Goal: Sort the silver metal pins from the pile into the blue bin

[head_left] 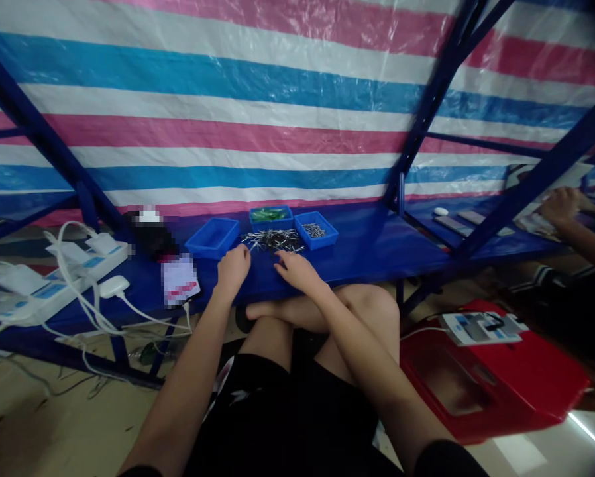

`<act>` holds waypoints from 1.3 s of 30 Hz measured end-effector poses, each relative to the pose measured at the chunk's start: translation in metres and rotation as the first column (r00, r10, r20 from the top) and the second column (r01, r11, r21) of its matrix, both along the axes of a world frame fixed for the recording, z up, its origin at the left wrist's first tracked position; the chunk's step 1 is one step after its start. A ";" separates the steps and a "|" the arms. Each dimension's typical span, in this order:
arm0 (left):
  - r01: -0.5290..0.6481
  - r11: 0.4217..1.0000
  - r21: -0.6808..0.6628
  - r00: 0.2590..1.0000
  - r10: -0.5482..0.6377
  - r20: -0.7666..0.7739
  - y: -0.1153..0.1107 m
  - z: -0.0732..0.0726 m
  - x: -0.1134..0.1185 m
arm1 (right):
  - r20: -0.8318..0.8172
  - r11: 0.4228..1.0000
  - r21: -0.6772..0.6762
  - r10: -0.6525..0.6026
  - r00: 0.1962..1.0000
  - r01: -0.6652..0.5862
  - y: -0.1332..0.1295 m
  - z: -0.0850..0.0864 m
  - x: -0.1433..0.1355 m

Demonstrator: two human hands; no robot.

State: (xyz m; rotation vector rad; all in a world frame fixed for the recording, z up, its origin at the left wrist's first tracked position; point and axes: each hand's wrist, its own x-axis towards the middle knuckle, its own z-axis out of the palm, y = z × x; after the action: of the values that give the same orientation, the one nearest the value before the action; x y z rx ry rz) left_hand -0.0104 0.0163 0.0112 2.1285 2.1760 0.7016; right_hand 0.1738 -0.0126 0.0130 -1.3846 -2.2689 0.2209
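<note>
A loose pile of thin, nail-like metal pieces (272, 240), silvery and dark, lies on the blue table (367, 245). My left hand (234, 270) is at the pile's near left edge, its fingers curled together; whatever they may hold is too small to make out. Close to the near right side, my right hand (300, 271) has thumb and forefinger apart, with nothing visible between them. Around the pile stand three blue trays: a left tray (205, 251), a back tray (272, 224) with green pieces inside, and a right tray (323, 242) with small silvery metal pieces.
To the left lie a phone (181, 281) on a cable and a white power strip (63, 281) with several plugs. Blue frame posts (421, 119) rise before a striped sheet (238, 73). A red stool (521, 371) stands right; another person's hand (560, 207) shows beyond.
</note>
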 end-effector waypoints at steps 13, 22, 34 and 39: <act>0.449 0.879 0.163 0.791 -0.475 0.385 -0.022 -0.016 0.019 | 0.044 0.992 0.023 -0.121 0.992 0.120 0.002 -0.001 0.001; 0.471 0.859 0.200 0.631 -0.487 0.603 -0.015 -0.018 0.014 | -0.114 0.995 0.024 -0.089 0.990 0.092 0.002 -0.010 -0.016; 0.411 0.890 0.197 0.635 -0.435 0.638 -0.008 -0.020 0.010 | -0.197 0.999 0.038 0.027 0.980 -0.019 0.001 -0.004 -0.011; 0.473 0.869 0.145 0.616 -0.444 0.650 -0.009 -0.024 0.012 | -0.228 0.990 0.140 0.020 0.973 0.013 0.001 0.005 -0.001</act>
State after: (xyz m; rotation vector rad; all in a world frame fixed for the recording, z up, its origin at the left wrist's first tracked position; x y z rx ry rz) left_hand 0.0016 0.0078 -0.0125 1.8596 1.1875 1.1210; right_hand 0.1731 -0.0112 0.0178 -1.2164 -2.0559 0.2059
